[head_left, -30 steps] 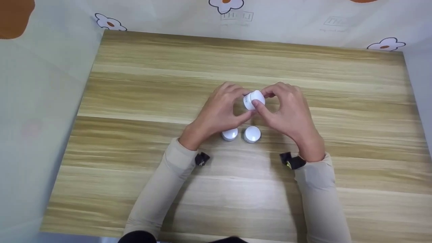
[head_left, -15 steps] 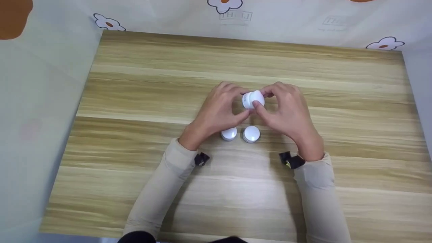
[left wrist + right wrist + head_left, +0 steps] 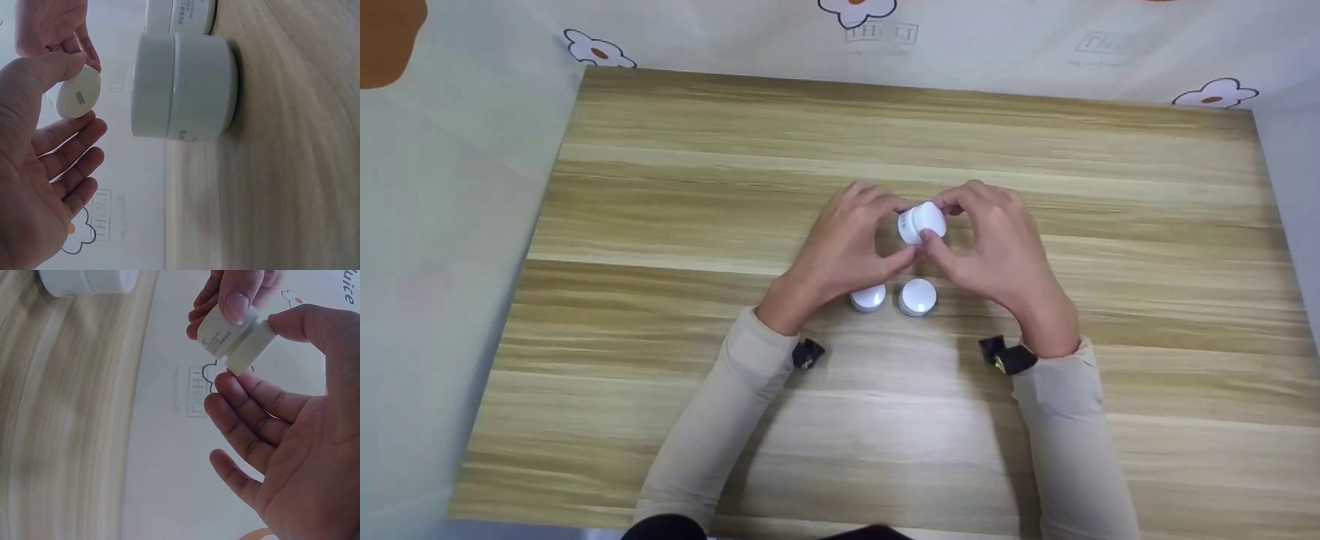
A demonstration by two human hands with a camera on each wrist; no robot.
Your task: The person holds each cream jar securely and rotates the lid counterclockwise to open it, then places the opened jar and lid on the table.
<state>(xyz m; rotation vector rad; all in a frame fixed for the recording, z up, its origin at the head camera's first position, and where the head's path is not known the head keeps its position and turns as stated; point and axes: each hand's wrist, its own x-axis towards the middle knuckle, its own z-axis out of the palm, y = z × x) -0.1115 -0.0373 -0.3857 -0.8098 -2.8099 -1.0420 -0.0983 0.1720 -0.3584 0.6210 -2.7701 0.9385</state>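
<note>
In the head view a small white cream jar (image 3: pixel 907 228) is held above the table, tilted, between both hands. My left hand (image 3: pixel 846 238) grips its body between thumb and fingers. The thumb and index finger of my right hand (image 3: pixel 997 247) pinch the white lid (image 3: pixel 250 347). A narrow gap shows between lid and body in the right wrist view, where the body carries small print. The left wrist view shows the printed base (image 3: pixel 80 97) of the jar. Closer to the person, two more lidded white jars stand upright, a left jar (image 3: pixel 868 298) and a right jar (image 3: pixel 917 297).
The wood-grain table (image 3: pixel 675 187) is bordered at the back and sides by a pale cloth (image 3: pixel 997 52) with flower prints. Both standing jars sit just below the hands, the left one partly covered by the left hand. A wrist camera (image 3: pixel 1009 356) sits at each cuff.
The right thumb has slid slightly down along the lid's edge, and the right fingers have shifted a little on it. The left hand and the standing jars stay practically in place.
</note>
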